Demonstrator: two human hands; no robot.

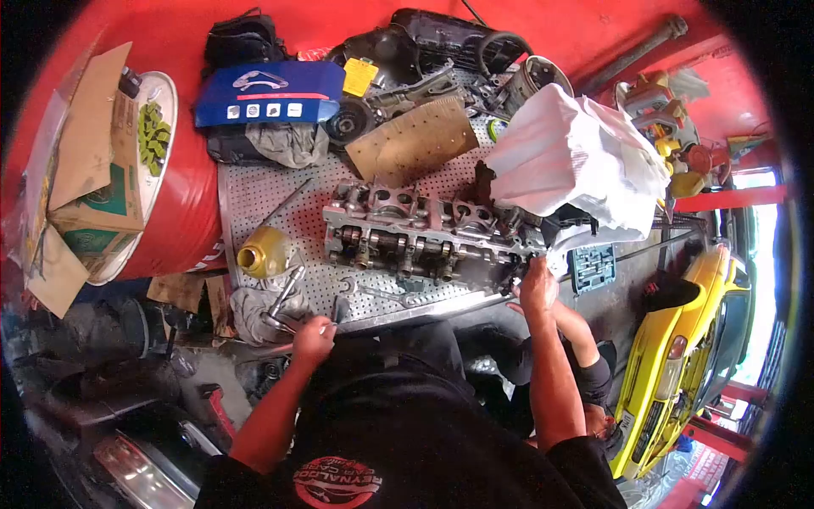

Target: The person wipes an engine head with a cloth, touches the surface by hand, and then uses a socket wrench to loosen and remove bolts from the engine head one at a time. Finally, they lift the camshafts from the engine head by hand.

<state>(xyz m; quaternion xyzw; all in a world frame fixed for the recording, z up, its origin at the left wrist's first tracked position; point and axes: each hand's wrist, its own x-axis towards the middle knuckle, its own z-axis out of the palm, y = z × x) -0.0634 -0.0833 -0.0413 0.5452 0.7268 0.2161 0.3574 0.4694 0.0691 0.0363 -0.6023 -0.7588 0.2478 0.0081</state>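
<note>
My left hand [314, 341] is closed at the near left edge of the bench, around what looks like the handle of a ratchet wrench [286, 295] with a long extension. The wrench lies over a grey rag [254, 312]. A dark-tipped piece [341, 308] stands out beside the fingers. A metal cylinder head [424, 237] with camshaft parts showing lies across the bench. At its right end my right hand [538, 287] is closed, and what its fingers grip is hidden. Right beside it reaches another person's arm [577, 332].
A gold bottle [264, 253] and several wrenches [386, 293] lie on the perforated bench [246, 195]. Behind are a blue box [270, 93], brown cardboard [413, 142] and white cloth [585, 153]. A red drum [191, 204] stands left; a socket set [593, 268] and yellow car [678, 339] are right.
</note>
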